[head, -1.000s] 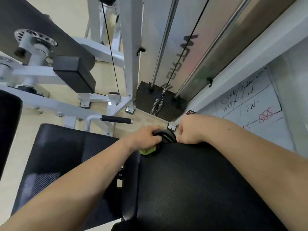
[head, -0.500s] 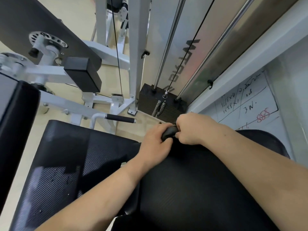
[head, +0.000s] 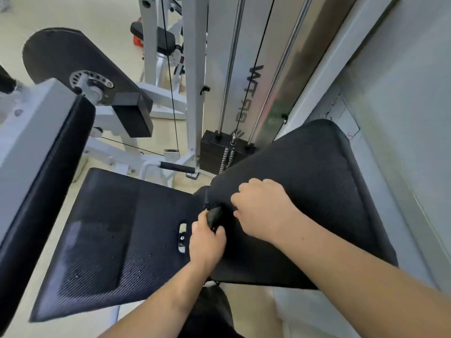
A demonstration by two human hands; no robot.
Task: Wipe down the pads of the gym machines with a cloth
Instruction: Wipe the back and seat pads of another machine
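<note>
Both hands meet at the left edge of the black back pad.
The left hand grips a dark bundle against that edge; I cannot tell if it is the cloth. The right hand rests on the pad with its fingers curled; whether it pinches anything is unclear. The ribbed seat pad lies left of the back pad. Beyond the back pad, the weight-stack shroud reads "WT98".

Seat pad lies left of back pad, weight stack behind them, both hands between pads.
</note>
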